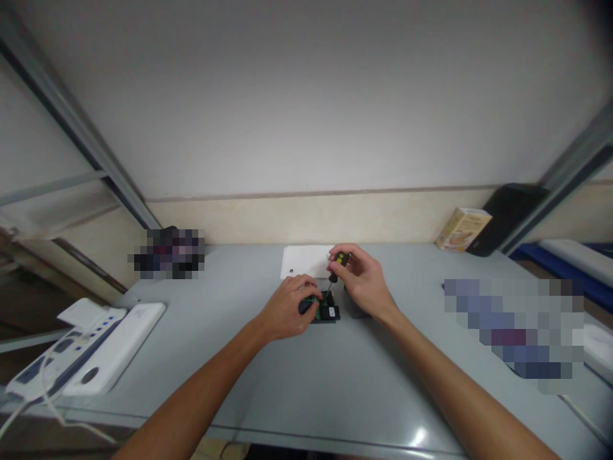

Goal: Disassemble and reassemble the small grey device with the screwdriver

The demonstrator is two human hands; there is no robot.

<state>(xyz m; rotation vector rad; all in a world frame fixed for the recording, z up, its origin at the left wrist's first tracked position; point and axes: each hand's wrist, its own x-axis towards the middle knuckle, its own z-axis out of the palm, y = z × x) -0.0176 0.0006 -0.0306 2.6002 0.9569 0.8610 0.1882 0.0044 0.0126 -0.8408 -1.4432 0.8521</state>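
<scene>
A small black device with a green circuit board (328, 312) lies on the grey table in front of me. My left hand (293, 306) is closed at its left side, the fingers on a dark piece at the board's edge. My right hand (360, 276) grips a black and yellow screwdriver (341, 258), held steeply, with its shaft pointing down to the device. The exact spot under the tip is too small to tell. Behind both hands lies a white sheet (306, 260), and a dark flat object (357, 311) is partly hidden under my right hand.
On the left of the table (268, 396) are a white power strip (62, 348) and a long white device (119, 345) with cables. A yellowish box (463, 230) and a black case (510, 217) stand at the back right. Blurred items lie at both sides.
</scene>
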